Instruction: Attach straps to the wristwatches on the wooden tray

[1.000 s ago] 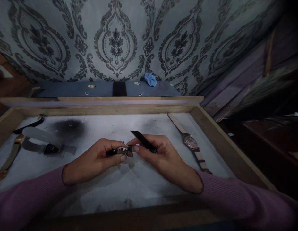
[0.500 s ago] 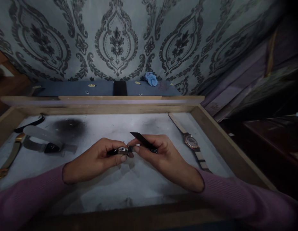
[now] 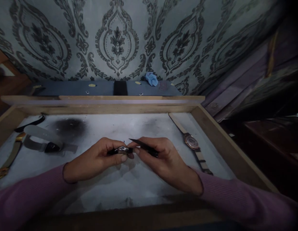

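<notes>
My left hand (image 3: 100, 157) pinches a small watch (image 3: 122, 150) with a shiny silver case, held on edge between thumb and fingers above the white surface. At the watch's right end, the fingertips of my right hand (image 3: 164, 157) are closed on its dark end. A flat black strip with a pointed tip (image 3: 142, 145) lies across the right hand between thumb and fingers, its tip toward the watch. Whether it is a strap or a tool, I cannot tell. Fingers hide parts of both things.
A wooden-rimmed tray (image 3: 211, 128) surrounds the work. Inside it lie a brown-strapped watch (image 3: 191, 141) at right, a black-cased watch (image 3: 52, 147) and a gold-trimmed watch (image 3: 12, 157) at left. Behind the rim are a dark phone-like rectangle (image 3: 120, 88) and a crumpled blue cloth (image 3: 151, 79).
The black strip has turned in my right hand: its broad face showed before, now it looks thin and its tip sits lower. The watch has tilted slightly; both hands stay close together.
</notes>
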`<move>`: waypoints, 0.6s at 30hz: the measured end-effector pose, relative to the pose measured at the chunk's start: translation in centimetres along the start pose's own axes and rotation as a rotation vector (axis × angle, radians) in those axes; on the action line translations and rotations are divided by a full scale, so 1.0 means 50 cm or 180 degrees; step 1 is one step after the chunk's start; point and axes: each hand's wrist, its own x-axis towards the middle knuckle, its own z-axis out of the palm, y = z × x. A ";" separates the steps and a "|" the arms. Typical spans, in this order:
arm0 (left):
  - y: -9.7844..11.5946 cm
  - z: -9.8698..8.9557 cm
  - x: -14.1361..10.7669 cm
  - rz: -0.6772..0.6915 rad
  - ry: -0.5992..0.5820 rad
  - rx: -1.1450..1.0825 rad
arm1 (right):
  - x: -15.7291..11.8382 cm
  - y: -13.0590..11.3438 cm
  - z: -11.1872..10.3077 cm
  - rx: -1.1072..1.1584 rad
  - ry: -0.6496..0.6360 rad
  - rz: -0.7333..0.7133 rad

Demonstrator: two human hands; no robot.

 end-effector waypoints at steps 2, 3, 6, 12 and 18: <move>-0.003 0.000 0.000 -0.0025 0.0013 -0.0064 | 0.000 0.001 0.000 -0.0054 0.0004 -0.0033; -0.004 0.000 0.000 -0.0045 0.0018 -0.0114 | 0.000 0.000 0.000 -0.0073 0.0003 -0.0045; -0.010 0.001 -0.001 -0.0079 0.0047 -0.0316 | 0.002 -0.002 -0.002 -0.0094 -0.0007 -0.0021; -0.015 0.006 -0.001 -0.0091 0.0063 -0.0568 | 0.007 -0.004 -0.001 0.0203 -0.0030 0.0233; -0.018 0.010 -0.002 -0.0064 0.0190 -0.0575 | 0.012 -0.001 0.001 0.0466 -0.0021 0.0499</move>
